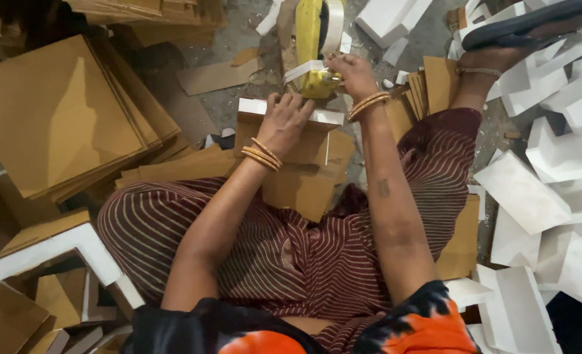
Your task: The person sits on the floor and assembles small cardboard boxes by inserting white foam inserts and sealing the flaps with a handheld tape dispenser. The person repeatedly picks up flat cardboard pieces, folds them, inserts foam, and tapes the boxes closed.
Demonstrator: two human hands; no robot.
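The left hand [284, 121] lies flat, fingers together, pressing on a cardboard-wrapped white foam piece [291, 131] at the frame's centre. At one o'clock from it, the right hand [351, 73] is curled around a yellow tape dispenser [314, 46], touching the piece's far edge.

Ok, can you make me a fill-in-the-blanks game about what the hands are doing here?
1. The right hand holds a tape dispenser coloured ____.
2. The left hand presses on a piece made of brown ____.
3. Both wrists wear gold ____.
4. The foam blocks on the person's right are coloured ____.

Missing words: yellow; cardboard; bangles; white
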